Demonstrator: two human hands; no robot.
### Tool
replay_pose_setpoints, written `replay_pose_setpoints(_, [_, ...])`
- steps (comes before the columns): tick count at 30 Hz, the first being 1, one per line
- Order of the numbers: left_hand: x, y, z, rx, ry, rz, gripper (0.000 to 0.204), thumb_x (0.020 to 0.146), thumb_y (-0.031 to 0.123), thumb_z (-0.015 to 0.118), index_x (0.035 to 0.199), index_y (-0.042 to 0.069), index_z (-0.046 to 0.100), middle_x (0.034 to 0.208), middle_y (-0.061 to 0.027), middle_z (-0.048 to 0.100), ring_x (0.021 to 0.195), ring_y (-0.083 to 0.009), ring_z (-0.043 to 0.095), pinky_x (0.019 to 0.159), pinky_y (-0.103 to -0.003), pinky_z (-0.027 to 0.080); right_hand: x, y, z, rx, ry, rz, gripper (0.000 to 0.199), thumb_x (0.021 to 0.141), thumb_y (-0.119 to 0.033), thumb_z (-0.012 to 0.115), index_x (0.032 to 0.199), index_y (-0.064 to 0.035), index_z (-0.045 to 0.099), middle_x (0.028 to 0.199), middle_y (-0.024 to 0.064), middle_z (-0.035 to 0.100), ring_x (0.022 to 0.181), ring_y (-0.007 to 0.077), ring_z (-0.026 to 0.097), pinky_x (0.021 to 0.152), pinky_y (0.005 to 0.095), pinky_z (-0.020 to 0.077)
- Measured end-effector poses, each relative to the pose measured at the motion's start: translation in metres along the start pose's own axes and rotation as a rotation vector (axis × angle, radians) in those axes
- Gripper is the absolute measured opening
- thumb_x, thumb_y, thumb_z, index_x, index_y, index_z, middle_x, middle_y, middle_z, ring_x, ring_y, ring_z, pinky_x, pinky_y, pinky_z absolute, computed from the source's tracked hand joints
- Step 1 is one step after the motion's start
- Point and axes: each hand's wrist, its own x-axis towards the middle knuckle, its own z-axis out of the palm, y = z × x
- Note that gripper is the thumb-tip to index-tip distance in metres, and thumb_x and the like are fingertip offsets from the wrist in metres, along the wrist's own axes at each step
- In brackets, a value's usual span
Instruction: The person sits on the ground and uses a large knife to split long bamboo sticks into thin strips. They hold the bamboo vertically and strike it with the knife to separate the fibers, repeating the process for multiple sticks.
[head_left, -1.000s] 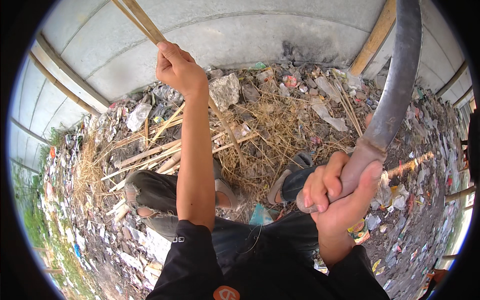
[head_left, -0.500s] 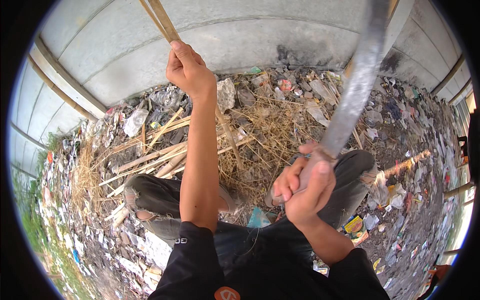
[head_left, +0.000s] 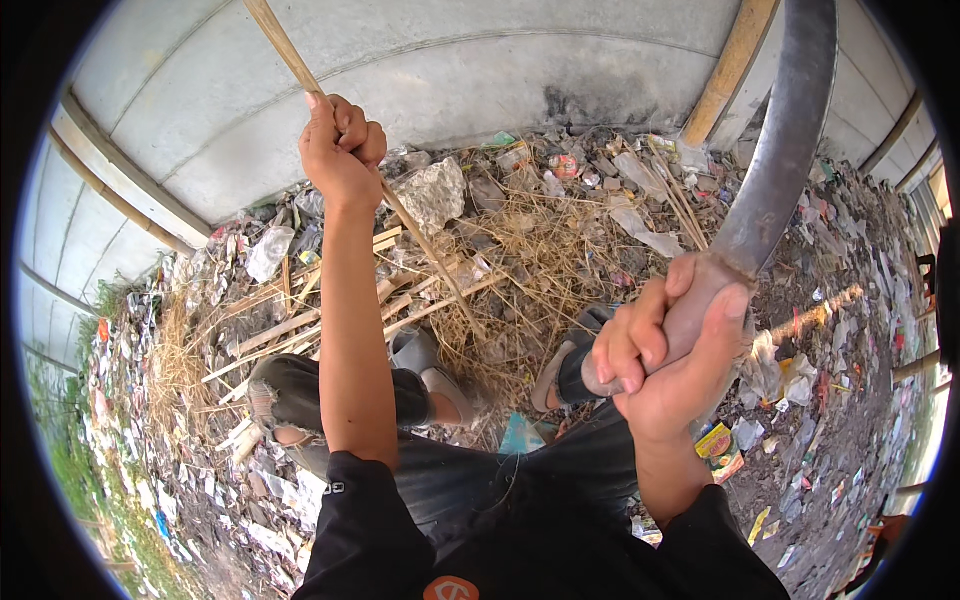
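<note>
Thin stick gripped at left, curved blade raised at right

The left hand (head_left: 342, 150) is closed around a bamboo strip (head_left: 285, 55) whose top is cut off by the rim; its lower end is lost among the dry straw (head_left: 520, 260). The right hand (head_left: 670, 350) clenches the handle of a curved blade (head_left: 785, 150), tip out of frame

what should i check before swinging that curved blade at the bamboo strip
1. Left hand closed firmly on the bamboo strip: ok.
2. Right hand wrapped fully round the handle of the curved blade: ok.
3. Blade raised apart from the left forearm: ok.
4. Feet in sandals out of the swing path: not ok, they sit directly below among the dry straw.
5. Where the strip's lower end rests: cannot tell, it runs into the debris.
6. Blade tip position: cannot tell, it leaves the picture.
</note>
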Motion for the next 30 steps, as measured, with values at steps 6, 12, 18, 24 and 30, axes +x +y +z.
replay_pose_setpoints(6, [-0.016, -0.034, 0.003, 0.041, -0.068, -0.012, 0.048, 0.106, 0.041, 0.052, 0.070, 0.013, 0.039, 0.056, 0.0050, 0.025, 0.047, -0.0063, 0.016, 0.044, -0.027, 0.014, -0.066, 0.049, -0.059, -0.327, -0.125, 1.004, 0.034, 0.106, -0.036, 0.054, 0.096, -0.0039, 0.051, 0.060, -0.0028, 0.044, 0.043, 0.0066, 0.044, 0.042, 0.0276, 0.0427])
replay_pose_setpoints(12, [-0.031, -0.034, 0.031, 0.134, -0.082, -0.022, 0.044, 0.106, 0.038, 0.050, 0.072, 0.011, 0.041, 0.057, 0.0052, 0.025, 0.046, -0.0067, 0.018, 0.043, -0.028, 0.014, -0.005, -0.014, -0.010, -0.296, -0.030, 0.368, 0.028, 0.106, -0.030, 0.054, 0.100, -0.0025, 0.052, 0.063, -0.0006, 0.047, 0.045, 0.0052, 0.044, 0.042, 0.0245, 0.0407])
replay_pose_setpoints(18, [-0.019, 0.023, 0.055, 0.187, -0.078, -0.027, 0.051, 0.108, 0.047, 0.042, 0.071, 0.012, 0.038, 0.056, 0.0056, 0.023, 0.045, -0.0067, 0.016, 0.043, -0.028, 0.014, 0.004, -0.038, -0.019, -0.283, 0.053, 0.146, 0.047, 0.107, -0.048, 0.044, 0.100, -0.0014, 0.050, 0.056, -0.0017, 0.037, 0.034, 0.0068, 0.036, 0.033, 0.0269, 0.0376])
replay_pose_setpoints(24, [-0.022, 0.021, 0.061, 0.113, -0.155, -0.005, 0.052, 0.108, 0.051, 0.037, 0.071, 0.014, 0.035, 0.057, 0.0049, 0.021, 0.047, -0.0085, 0.014, 0.044, -0.029, 0.015, 0.005, -0.019, -0.030, -0.229, 0.055, 0.411, 0.037, 0.107, -0.038, 0.051, 0.098, -0.0017, 0.052, 0.059, -0.0007, 0.044, 0.041, 0.0063, 0.042, 0.039, 0.0263, 0.0418])
replay_pose_setpoints(30, [-0.027, -0.009, 0.061, 0.199, -0.052, 0.015, 0.057, 0.107, 0.055, 0.036, 0.069, 0.013, 0.034, 0.059, 0.0020, 0.026, 0.050, -0.0098, 0.024, 0.046, -0.028, 0.019, -0.002, -0.011, -0.032, -0.279, -0.029, 0.472, 0.036, 0.107, -0.036, 0.053, 0.099, -0.0016, 0.052, 0.061, -0.0004, 0.046, 0.042, 0.0053, 0.043, 0.040, 0.0247, 0.0392])
